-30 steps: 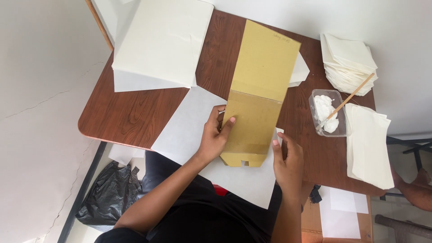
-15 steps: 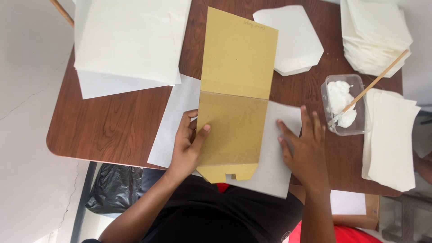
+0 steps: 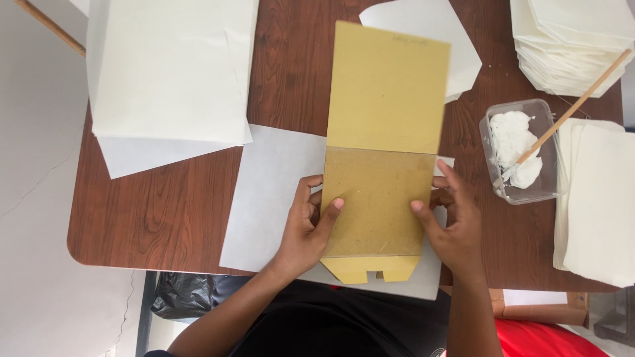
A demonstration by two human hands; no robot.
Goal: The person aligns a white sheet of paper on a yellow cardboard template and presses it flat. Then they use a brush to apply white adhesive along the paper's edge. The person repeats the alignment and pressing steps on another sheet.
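A folded yellow-brown cardboard piece (image 3: 383,139) lies on a white paper sheet (image 3: 271,192) near the table's front edge. Its upper half is brighter yellow, its lower half duller brown, and a notched tab sticks out at the bottom. My left hand (image 3: 307,225) grips the lower half's left edge, thumb on top and fingers under it. On the right edge sits my right hand (image 3: 453,221), held the same way, thumb pressing on the board.
The brown wooden table (image 3: 165,211) carries a big stack of cream paper (image 3: 172,66) at the back left. More cream stacks lie at the back right (image 3: 575,39) and right (image 3: 598,198). A clear tub of white paste (image 3: 519,149) holds a wooden stick (image 3: 569,112).
My right hand has come from the white sheet onto the cardboard's right edge. The view has moved closer. My left hand stays on the left edge.
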